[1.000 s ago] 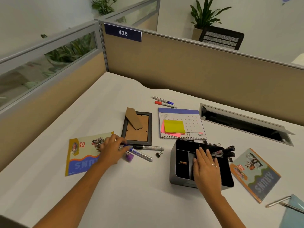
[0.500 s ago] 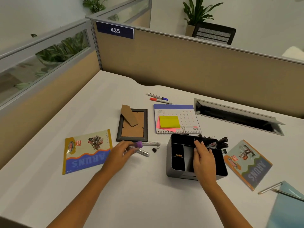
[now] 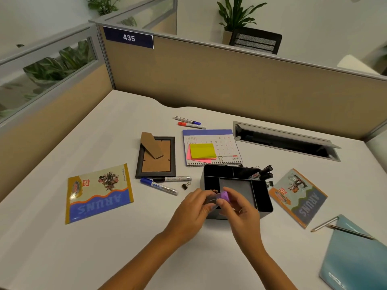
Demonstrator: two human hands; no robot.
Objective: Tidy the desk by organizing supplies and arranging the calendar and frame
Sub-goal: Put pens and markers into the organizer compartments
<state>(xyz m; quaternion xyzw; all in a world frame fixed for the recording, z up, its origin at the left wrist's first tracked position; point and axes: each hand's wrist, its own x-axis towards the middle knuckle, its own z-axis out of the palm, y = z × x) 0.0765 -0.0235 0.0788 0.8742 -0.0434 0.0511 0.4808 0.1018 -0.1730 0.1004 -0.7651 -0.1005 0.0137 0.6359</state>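
Head view, only view I have: both hands meet over the front edge of the organizer [image 3: 261, 197]. My left hand [image 3: 191, 208] has its fingers curled round a small clear tube with a purple cap [image 3: 224, 195], and the right hand [image 3: 238, 208] pinches the cap end. Risk as I judge it: a handover in mid-air, so if either grip loosens early the tube drops outside the compartments or rolls off across the worktop [image 3: 104, 248]. Twisting the cap could pop it off. Markers [image 3: 161, 186] and a binder clip [image 3: 186, 185] lie loose just left of the organizer; a wrist sweep could scatter them. Frame [image 3: 156, 158] lies face down and the calendar [image 3: 211, 147] flat under sticky notes [image 3: 202, 151], both untouched.
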